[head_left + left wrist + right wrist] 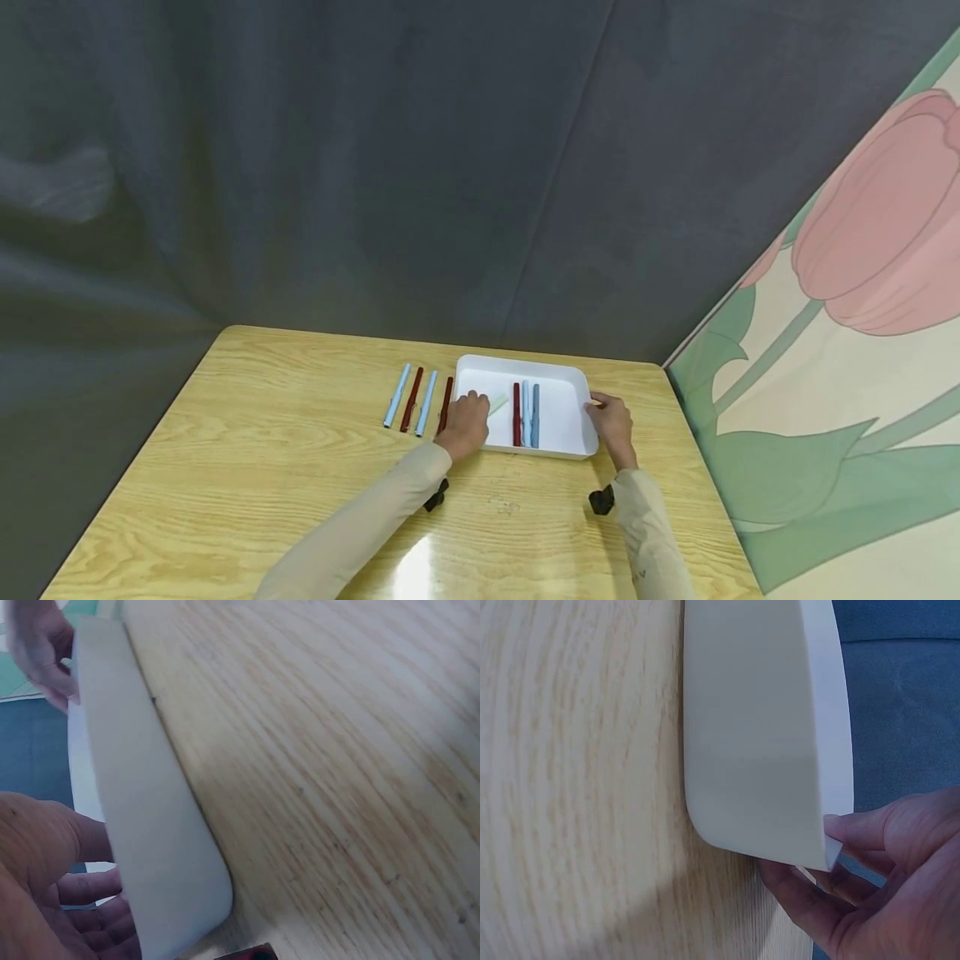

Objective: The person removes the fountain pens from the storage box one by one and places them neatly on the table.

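A white tray (558,408) lies on the wooden table. My right hand (613,423) pinches its right rim; in the right wrist view the thumb is over the rim and the fingers (799,892) are outside the wall. My left hand (467,423) reaches over the tray's left wall with curled fingers, holding a pale green pen (498,404) that slants out beyond them. The tray wall (150,802) hides the fingertips in the left wrist view. Inside the tray a dark red pen (517,414), a light blue pen (527,414) and a grey-blue pen (536,417) stand side by side.
Left of the tray, a row of pens lies on the table (300,433): a light blue pen (397,396), a dark red pen (412,400), another light blue pen (426,403) and another dark red pen (446,400). A dark curtain (420,183) hangs behind the table.
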Demonstrator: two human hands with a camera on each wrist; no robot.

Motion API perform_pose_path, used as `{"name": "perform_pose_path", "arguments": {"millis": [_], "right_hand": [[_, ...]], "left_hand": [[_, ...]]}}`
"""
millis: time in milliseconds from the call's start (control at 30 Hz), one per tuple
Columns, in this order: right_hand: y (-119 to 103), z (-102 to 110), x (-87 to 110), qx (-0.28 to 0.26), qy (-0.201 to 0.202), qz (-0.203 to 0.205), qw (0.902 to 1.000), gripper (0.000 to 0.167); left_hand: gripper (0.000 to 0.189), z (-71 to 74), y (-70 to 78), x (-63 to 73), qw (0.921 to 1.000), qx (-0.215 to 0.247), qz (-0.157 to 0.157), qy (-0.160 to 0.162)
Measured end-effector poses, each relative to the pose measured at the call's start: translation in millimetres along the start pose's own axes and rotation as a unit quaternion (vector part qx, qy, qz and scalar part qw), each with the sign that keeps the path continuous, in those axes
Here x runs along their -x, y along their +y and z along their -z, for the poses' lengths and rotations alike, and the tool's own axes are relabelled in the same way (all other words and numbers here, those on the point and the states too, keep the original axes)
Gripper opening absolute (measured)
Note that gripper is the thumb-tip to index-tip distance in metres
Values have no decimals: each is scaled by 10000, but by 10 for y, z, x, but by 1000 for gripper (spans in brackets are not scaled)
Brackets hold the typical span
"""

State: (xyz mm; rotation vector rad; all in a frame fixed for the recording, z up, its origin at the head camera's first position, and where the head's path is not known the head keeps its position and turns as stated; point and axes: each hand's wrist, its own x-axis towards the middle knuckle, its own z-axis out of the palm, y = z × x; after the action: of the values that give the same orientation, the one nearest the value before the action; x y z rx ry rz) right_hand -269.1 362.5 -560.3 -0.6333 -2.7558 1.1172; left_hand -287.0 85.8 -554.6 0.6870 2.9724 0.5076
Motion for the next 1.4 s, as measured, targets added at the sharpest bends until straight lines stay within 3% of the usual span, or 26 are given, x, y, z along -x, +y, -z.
{"name": "perform_pose_path", "arguments": {"millis": [167, 433, 700, 1067, 1400], "right_hand": [[-16, 8, 10, 41, 4, 44, 10000, 35], [-9, 12, 15, 12, -29, 39, 10000, 36], [-9, -5, 14, 45, 14, 32, 10000, 35], [1, -1, 13, 19, -62, 74, 10000, 35], [-22, -4, 11, 61, -67, 29, 10000, 36]], "left_hand": [[8, 69, -48, 11, 9955, 914, -27, 253], [20, 154, -106, -2, 9717, 2306, 295, 417], [23, 222, -246, 19, 9289, 3656, 527, 273], [29, 415, -469, 82, 8962, 4293, 972, 564], [33, 545, -863, 168, 8885, 4351, 1283, 692]]}}
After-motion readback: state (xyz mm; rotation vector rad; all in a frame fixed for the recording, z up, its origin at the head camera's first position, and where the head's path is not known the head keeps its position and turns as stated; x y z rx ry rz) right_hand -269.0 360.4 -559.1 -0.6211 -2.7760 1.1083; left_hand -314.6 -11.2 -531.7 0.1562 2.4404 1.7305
